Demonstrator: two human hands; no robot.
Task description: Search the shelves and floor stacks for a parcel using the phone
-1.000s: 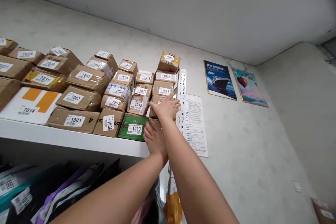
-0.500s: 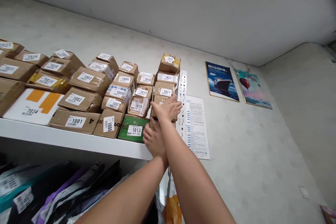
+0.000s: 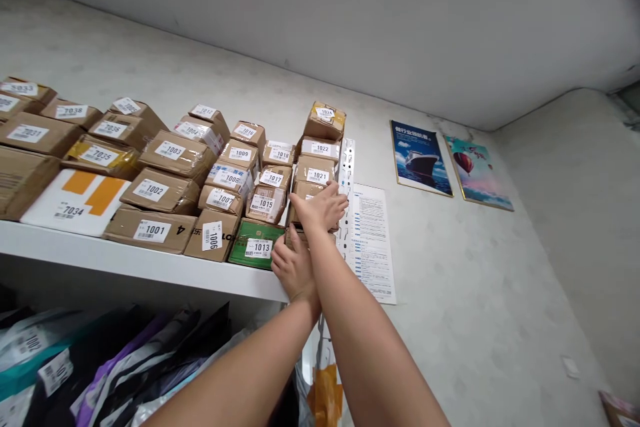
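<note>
Both my arms reach up to the right end of a high white shelf (image 3: 150, 265) packed with numbered cardboard parcels. My right hand (image 3: 321, 208) lies flat on a brown box (image 3: 303, 191) in the rightmost stack, just under box 1021 (image 3: 314, 171). My left hand (image 3: 294, 265) presses against the bottom box of that stack at the shelf's front edge, beside the green box 1013 (image 3: 256, 244). Boxes 1022 (image 3: 318, 147) and 1024 (image 3: 325, 119) top the stack. The bottom box is mostly hidden by my hands.
A perforated white shelf upright (image 3: 346, 193) stands right of the stack, with a printed sheet (image 3: 373, 240) and two posters (image 3: 423, 159) on the wall. Soft mailer bags (image 3: 115, 367) fill the lower shelf. An orange bag (image 3: 325, 393) hangs below.
My hands stay on the same stack; the left hand has shifted slightly up against the bottom box. The camera has drifted a little, moving the shelf rightward in view.
</note>
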